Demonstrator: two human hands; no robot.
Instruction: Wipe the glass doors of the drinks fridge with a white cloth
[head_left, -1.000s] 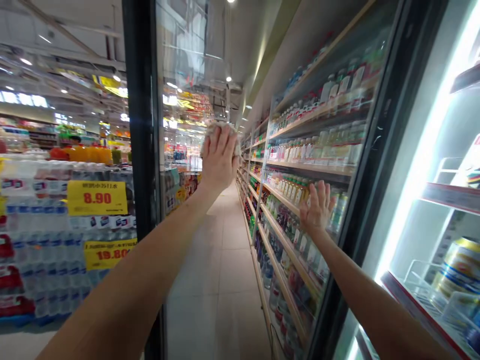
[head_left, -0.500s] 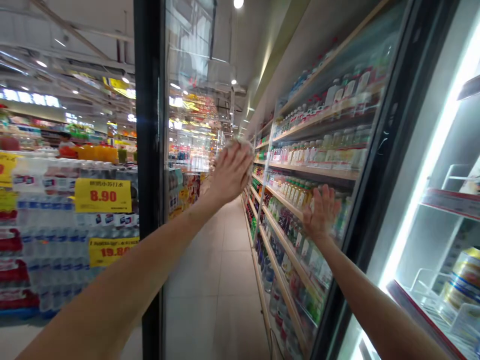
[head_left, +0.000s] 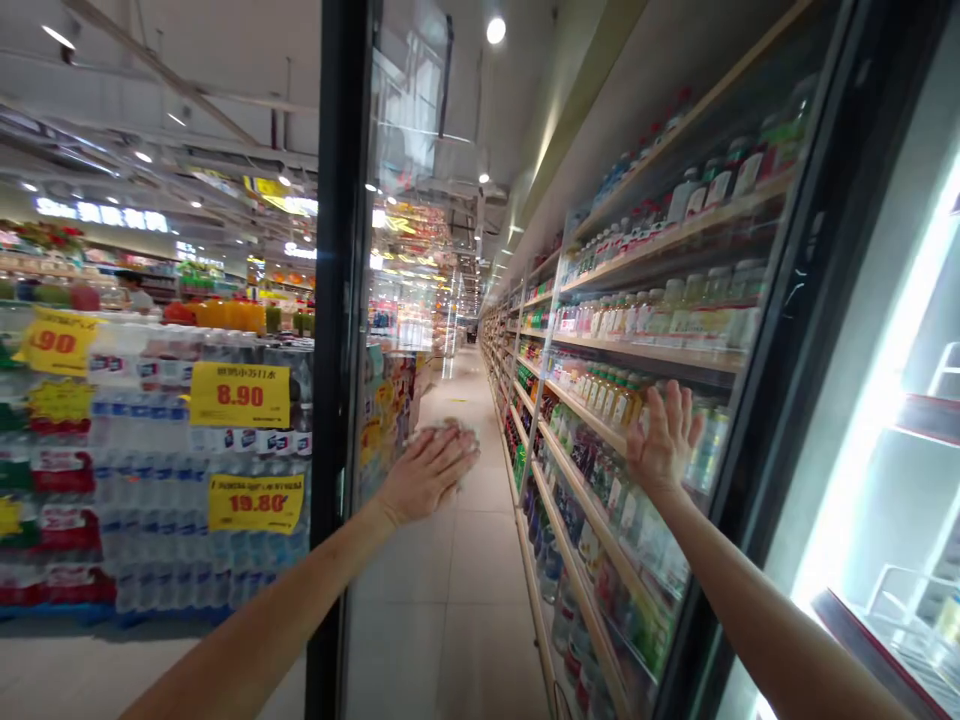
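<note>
A glass door [head_left: 420, 630] in a black frame stands before me. My left hand [head_left: 427, 472] lies flat against the pane, low and left of centre, pressing a pale crumpled cloth [head_left: 454, 424] to it. The palm and fingers cover most of the cloth; just a blurred edge peeks out. Farther right, my right hand [head_left: 662, 440] rests on the same glass with its fingers spread and nothing in it, near the right side of the black frame [head_left: 780, 330].
Through the glass, shelves of bottled drinks [head_left: 600, 388] line a tiled aisle [head_left: 480, 560]. At left, stacked water packs [head_left: 165, 500] carry yellow price signs [head_left: 240, 395]. A lit cooler [head_left: 892, 440] with wire racks opens at far right. A person [head_left: 136, 292] stands far off.
My left hand has swept the cloth first rightward, then down and left across the glass. The right hand stays spread on the pane. The view has turned slightly left.
</note>
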